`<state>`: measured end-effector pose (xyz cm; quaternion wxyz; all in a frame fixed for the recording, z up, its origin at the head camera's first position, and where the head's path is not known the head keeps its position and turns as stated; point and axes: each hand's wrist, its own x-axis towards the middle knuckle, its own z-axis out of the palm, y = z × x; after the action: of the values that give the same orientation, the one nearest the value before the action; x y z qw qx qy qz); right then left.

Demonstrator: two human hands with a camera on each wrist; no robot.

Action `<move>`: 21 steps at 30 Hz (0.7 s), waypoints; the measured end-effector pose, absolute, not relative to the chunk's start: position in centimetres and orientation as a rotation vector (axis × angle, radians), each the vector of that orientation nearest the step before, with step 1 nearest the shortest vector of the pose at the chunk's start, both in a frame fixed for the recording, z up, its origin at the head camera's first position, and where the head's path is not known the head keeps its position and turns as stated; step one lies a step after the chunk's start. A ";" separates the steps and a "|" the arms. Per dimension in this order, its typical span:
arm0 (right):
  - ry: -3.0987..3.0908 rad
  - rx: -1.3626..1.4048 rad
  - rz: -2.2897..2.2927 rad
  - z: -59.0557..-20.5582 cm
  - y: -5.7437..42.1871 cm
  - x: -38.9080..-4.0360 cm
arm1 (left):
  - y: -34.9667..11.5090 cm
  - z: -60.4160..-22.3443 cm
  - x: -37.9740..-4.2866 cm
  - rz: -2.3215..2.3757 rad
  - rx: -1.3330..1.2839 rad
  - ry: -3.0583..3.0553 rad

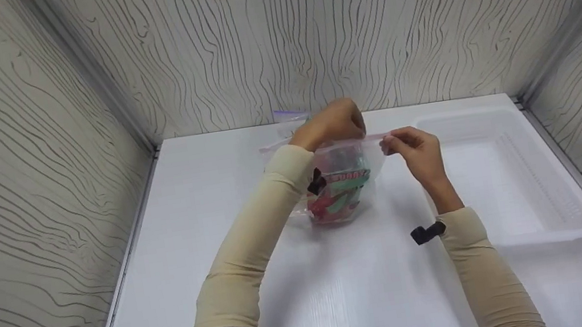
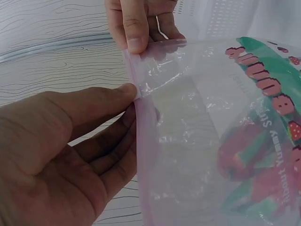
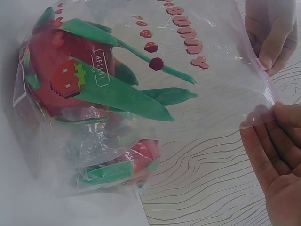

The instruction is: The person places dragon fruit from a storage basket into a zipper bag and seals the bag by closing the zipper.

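A clear zip bag [image 1: 377, 159] with a pink top strip and printed strawberries stands on the white table. Inside it is a red dragon fruit [image 3: 89, 52] with green scales. My left hand [image 1: 334, 121] pinches the small white slider [image 2: 137, 95] on the strip between thumb and fingers. At the strip's end, my right hand [image 1: 419, 150] pinches the bag's top corner, thumb on the near face in the left wrist view. Both hands are close together along the top edge. In the head view, the left forearm hides part of the bag.
A second clear bag [image 1: 293, 120] with a purple strip stands behind, near the back wall. Another bagged red-and-green fruit [image 3: 143, 155] shows beside the first in the right wrist view. A white plastic tray [image 1: 515, 236] lies on the right of the table [image 1: 313, 310]. Wood-patterned walls enclose three sides.
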<state>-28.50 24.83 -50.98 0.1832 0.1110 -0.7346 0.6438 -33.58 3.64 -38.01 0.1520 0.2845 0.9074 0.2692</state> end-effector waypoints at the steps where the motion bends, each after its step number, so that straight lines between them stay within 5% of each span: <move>1: -2.071 0.312 1.813 -51.0 24.8 -28.5 | 3.5 -38.0 -33.6 0.773 0.814 2.600; 21: -2.090 0.285 1.808 -50.6 25.3 -28.3 | 1.1 -37.6 -34.3 0.740 0.809 2.578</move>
<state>-28.25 25.28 -50.58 0.1804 0.1009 -0.7399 0.6401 -34.25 1.15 -37.59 0.1691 0.2846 0.9070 0.2604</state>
